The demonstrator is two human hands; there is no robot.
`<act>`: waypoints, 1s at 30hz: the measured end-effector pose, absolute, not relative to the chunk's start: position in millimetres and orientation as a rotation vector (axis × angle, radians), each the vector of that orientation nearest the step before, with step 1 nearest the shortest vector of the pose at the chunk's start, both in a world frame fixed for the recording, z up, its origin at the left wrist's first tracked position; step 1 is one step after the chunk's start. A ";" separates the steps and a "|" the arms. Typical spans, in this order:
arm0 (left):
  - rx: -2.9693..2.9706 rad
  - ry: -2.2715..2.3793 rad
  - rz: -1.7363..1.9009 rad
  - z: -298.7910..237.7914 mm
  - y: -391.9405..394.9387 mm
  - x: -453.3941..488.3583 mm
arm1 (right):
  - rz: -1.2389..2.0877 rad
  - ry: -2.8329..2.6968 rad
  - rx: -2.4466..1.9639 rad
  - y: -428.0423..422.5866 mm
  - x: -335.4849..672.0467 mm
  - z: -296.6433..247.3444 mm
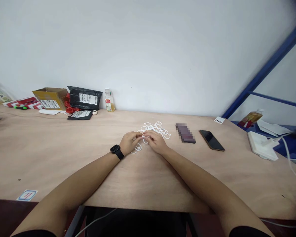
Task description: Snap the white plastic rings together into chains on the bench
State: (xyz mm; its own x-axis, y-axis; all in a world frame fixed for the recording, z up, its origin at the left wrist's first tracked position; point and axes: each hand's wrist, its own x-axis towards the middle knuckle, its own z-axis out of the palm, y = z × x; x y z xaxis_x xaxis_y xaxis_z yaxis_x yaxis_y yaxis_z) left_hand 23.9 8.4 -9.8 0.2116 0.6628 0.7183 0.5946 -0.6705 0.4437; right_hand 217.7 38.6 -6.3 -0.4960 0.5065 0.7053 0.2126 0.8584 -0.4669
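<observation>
My left hand, with a black watch on its wrist, meets my right hand over the middle of the wooden table. Fingers of both hands are closed in a pinch on a small white plastic ring, partly hidden by the fingertips. Just beyond the hands lies a loose pile of several white rings. Closer to me, beside my left hand, a few more white rings rest on the table, one overlapping another.
Right of the pile lie a pixelated dark flat object and a phone. A white power strip with a cable sits at the right edge. Along the wall stand a bottle, black parcels and an open cardboard box.
</observation>
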 end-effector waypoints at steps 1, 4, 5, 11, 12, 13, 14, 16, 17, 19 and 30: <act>2.391 1.248 1.455 -9.7 8.5 23.7 | 0.390 -2.100 -0.523 38.7 218.2 -6.1; 2.425 1.242 1.409 -8.9 8.7 23.0 | 0.363 -2.106 -0.524 38.8 219.4 -6.1; 2.436 1.238 1.406 -8.7 8.8 22.8 | 0.358 -2.106 -0.523 38.6 219.5 -6.2; 2.501 1.196 1.416 -7.8 8.8 21.6 | 0.381 -2.140 -0.527 35.2 217.2 -5.3; 2.512 1.183 1.415 -7.5 8.5 21.3 | 0.387 -2.145 -0.532 34.5 216.7 -5.0; 2.524 1.170 1.408 -7.1 8.1 21.2 | 0.392 -2.148 -0.537 33.9 216.4 -4.6; 2.537 1.158 1.398 -6.7 7.6 21.0 | 0.398 -2.153 -0.543 33.3 216.1 -4.3; 2.557 1.139 1.374 -5.7 6.5 21.0 | 0.410 -2.165 -0.550 32.1 215.7 -3.5; 2.564 1.135 1.364 -5.3 6.0 21.1 | 0.413 -2.172 -0.553 31.6 215.5 -3.2; 2.566 1.149 1.353 -4.6 5.7 21.4 | 0.412 -2.187 -0.575 30.5 215.0 -2.8; 2.534 1.116 0.957 0.7 3.7 15.8 | 0.308 -2.096 -0.741 43.2 220.8 -5.8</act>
